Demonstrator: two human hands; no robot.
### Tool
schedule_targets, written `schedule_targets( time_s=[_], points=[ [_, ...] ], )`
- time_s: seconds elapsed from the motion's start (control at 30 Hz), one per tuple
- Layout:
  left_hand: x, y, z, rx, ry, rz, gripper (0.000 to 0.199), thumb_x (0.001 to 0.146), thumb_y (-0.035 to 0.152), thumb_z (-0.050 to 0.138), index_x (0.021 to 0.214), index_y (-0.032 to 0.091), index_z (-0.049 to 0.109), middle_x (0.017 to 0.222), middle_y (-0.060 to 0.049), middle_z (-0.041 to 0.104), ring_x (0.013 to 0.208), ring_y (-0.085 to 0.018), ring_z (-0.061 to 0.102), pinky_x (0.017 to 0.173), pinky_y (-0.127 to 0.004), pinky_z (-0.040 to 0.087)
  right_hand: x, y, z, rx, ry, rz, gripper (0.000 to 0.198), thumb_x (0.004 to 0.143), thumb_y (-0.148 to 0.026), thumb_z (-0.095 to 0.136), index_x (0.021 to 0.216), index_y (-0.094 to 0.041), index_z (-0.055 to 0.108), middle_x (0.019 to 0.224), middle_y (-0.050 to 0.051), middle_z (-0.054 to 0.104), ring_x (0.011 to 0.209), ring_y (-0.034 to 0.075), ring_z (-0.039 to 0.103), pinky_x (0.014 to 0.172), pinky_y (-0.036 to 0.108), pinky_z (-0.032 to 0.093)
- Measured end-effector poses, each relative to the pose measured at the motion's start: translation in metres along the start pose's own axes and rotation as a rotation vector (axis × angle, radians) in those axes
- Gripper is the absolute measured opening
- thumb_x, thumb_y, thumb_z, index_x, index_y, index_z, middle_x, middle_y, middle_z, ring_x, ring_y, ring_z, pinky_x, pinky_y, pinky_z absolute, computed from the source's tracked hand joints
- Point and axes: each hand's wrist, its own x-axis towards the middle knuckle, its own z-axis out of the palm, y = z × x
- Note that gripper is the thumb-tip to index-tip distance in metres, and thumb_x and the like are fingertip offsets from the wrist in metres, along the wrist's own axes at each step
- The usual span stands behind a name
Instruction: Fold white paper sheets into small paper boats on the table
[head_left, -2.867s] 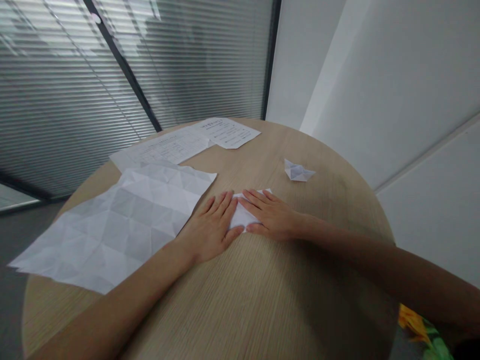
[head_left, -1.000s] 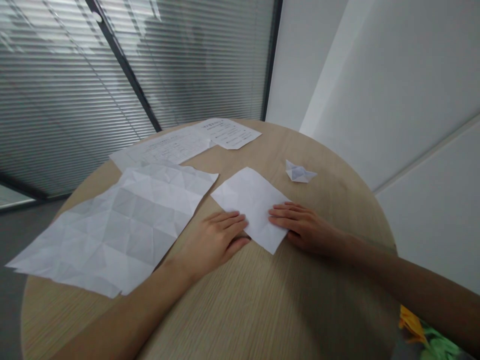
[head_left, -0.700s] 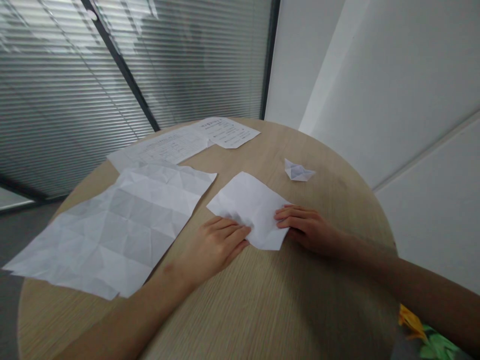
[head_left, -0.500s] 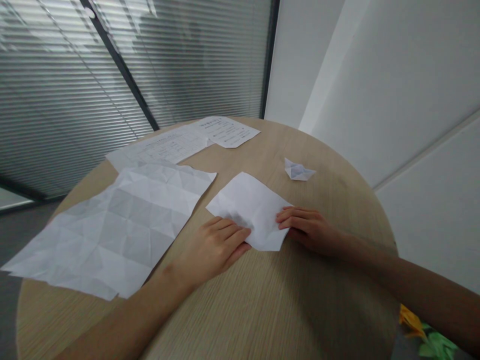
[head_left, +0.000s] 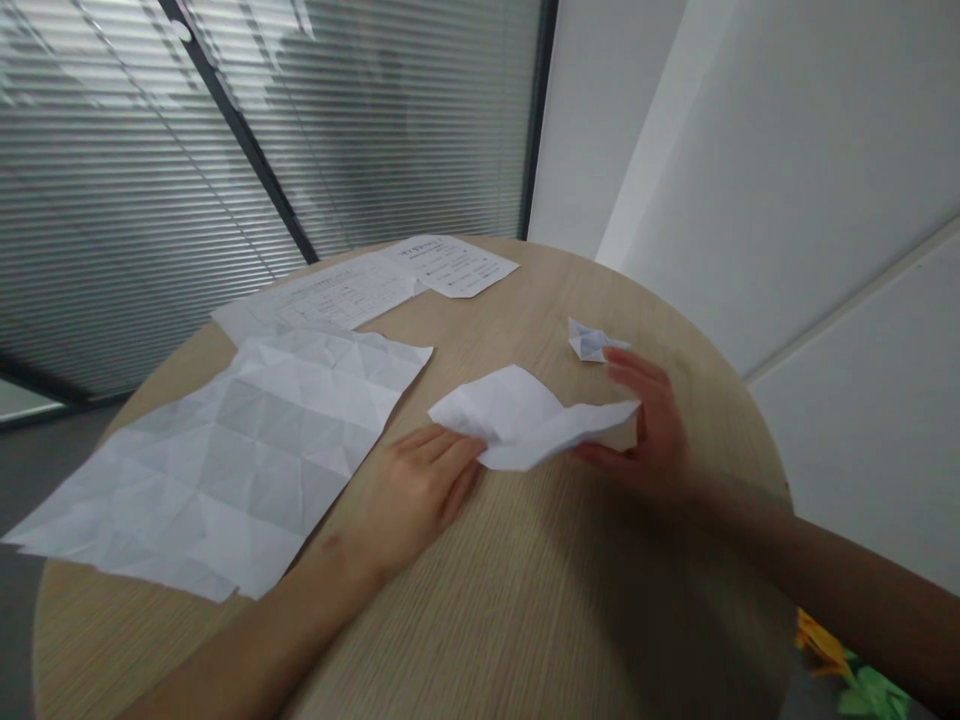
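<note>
My left hand (head_left: 431,475) pinches the near left part of a small white sheet of paper (head_left: 517,410), thumb and fingers closed on it. The sheet's right side is lifted and curls up off the table. My right hand (head_left: 652,425) is beside that raised side, thumb and fingers spread apart, with the paper's right tip between them. Its thumb is close under the sheet's lower edge; whether it touches I cannot tell. Just beyond the right fingertips sits a small folded paper boat (head_left: 587,342), partly hidden by them.
A large creased white sheet (head_left: 225,460) covers the left of the round wooden table (head_left: 465,620). Printed papers (head_left: 461,265) lie at the far edge. Blinds (head_left: 412,130) and a white wall (head_left: 825,180) stand behind. Orange and green items (head_left: 874,690) show below, lower right.
My right hand has let go of the sheet's right corner, opened and moved up and right. The sheet's right side has risen and curled. My left hand has shifted slightly left, still holding it.
</note>
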Motion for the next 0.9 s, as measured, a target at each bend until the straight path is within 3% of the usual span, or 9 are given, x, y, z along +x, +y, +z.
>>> schedule_targets(
  time_s=[0.13, 0.23, 0.37, 0.43, 0.5, 0.57, 0.67, 0.8, 0.9],
  points=[
    [0.004, 0.01, -0.013, -0.273, 0.201, -0.301, 0.029, 0.096, 0.027, 0.051, 0.071, 0.019, 0.063, 0.058, 0.003, 0.063, 0.049, -0.011, 0.056, 0.048, -0.023, 0.044, 0.02, 0.003, 0.004, 0.234, -0.043, 0.203, 0.095, 0.085, -0.064, 0.059, 0.154, -0.031, 0.003, 0.151, 0.019, 0.039, 0.122, 0.031, 0.058, 0.091, 0.046, 0.056],
    [0.008, 0.014, -0.016, -0.508, 0.257, -0.509, 0.031, 0.095, 0.028, 0.052, 0.065, 0.019, 0.058, 0.051, 0.005, 0.062, 0.044, -0.01, 0.056, 0.046, -0.021, 0.045, 0.036, -0.001, 0.007, 0.363, -0.136, 0.295, 0.091, 0.09, -0.057, 0.057, 0.153, -0.034, -0.004, 0.14, 0.014, 0.054, 0.097, 0.023, 0.07, 0.074, 0.036, 0.06],
    [0.008, 0.006, -0.006, -0.689, 0.321, -0.619, 0.013, 0.093, 0.028, 0.054, 0.099, 0.019, 0.061, 0.056, 0.005, 0.063, 0.046, -0.011, 0.06, 0.046, -0.022, 0.051, 0.043, 0.0, 0.019, 0.513, -0.239, 0.463, 0.081, 0.091, -0.04, 0.061, 0.153, -0.031, 0.01, 0.117, 0.009, 0.068, 0.077, 0.018, 0.071, 0.06, 0.029, 0.059],
    [0.004, -0.003, -0.001, -0.581, 0.435, -0.642, 0.04, 0.088, 0.027, 0.06, 0.126, 0.021, 0.048, 0.075, 0.002, 0.067, 0.054, -0.012, 0.063, 0.047, -0.023, 0.053, 0.041, 0.007, 0.028, 0.536, -0.295, 0.535, 0.08, 0.086, -0.032, 0.066, 0.151, -0.028, 0.02, 0.115, 0.01, 0.068, 0.077, 0.019, 0.071, 0.058, 0.028, 0.058],
    [-0.002, -0.01, 0.001, -0.323, 0.46, -0.594, 0.061, 0.083, 0.024, 0.063, 0.139, 0.022, 0.038, 0.107, -0.009, 0.066, 0.079, -0.019, 0.068, 0.061, -0.031, 0.06, 0.036, 0.017, 0.037, 0.489, -0.358, 0.563, 0.078, 0.081, -0.024, 0.069, 0.148, -0.025, 0.03, 0.119, 0.012, 0.066, 0.08, 0.021, 0.072, 0.062, 0.031, 0.06],
    [-0.008, -0.014, 0.0, -0.059, 0.368, -0.45, 0.064, 0.08, 0.018, 0.06, 0.14, 0.021, 0.039, 0.133, -0.017, 0.053, 0.113, -0.03, 0.06, 0.086, -0.048, 0.058, 0.03, 0.025, 0.042, 0.346, -0.387, 0.527, 0.075, 0.076, -0.018, 0.07, 0.145, -0.023, 0.038, 0.125, 0.014, 0.063, 0.09, 0.025, 0.07, 0.072, 0.038, 0.06],
    [-0.011, -0.014, -0.002, 0.092, 0.095, -0.157, 0.061, 0.077, 0.009, 0.052, 0.137, 0.021, 0.047, 0.153, -0.016, 0.037, 0.142, -0.037, 0.033, 0.11, -0.061, 0.037, 0.023, 0.028, 0.043, 0.067, -0.374, 0.396, 0.078, 0.073, -0.017, 0.073, 0.144, -0.024, 0.04, 0.135, 0.016, 0.055, 0.116, 0.032, 0.06, 0.092, 0.051, 0.054],
    [-0.009, -0.011, 0.002, 0.0, -0.311, 0.048, 0.058, 0.084, 0.015, 0.052, 0.141, 0.022, 0.047, 0.153, -0.011, 0.043, 0.144, -0.029, 0.035, 0.117, -0.055, 0.031, 0.022, 0.015, 0.033, -0.169, -0.387, 0.211, 0.069, 0.079, -0.021, 0.072, 0.142, -0.024, 0.045, 0.147, 0.016, 0.044, 0.135, 0.034, 0.043, 0.108, 0.057, 0.04],
    [-0.008, -0.01, 0.006, -0.007, -0.416, 0.022, 0.053, 0.09, 0.03, 0.054, 0.142, 0.02, 0.047, 0.15, -0.012, 0.047, 0.141, -0.028, 0.039, 0.116, -0.054, 0.031, 0.022, 0.001, 0.021, -0.069, -0.636, 0.003, 0.067, 0.081, -0.039, 0.073, 0.141, -0.021, 0.048, 0.146, 0.016, 0.048, 0.138, 0.031, 0.042, 0.113, 0.053, 0.034]
  ],
)
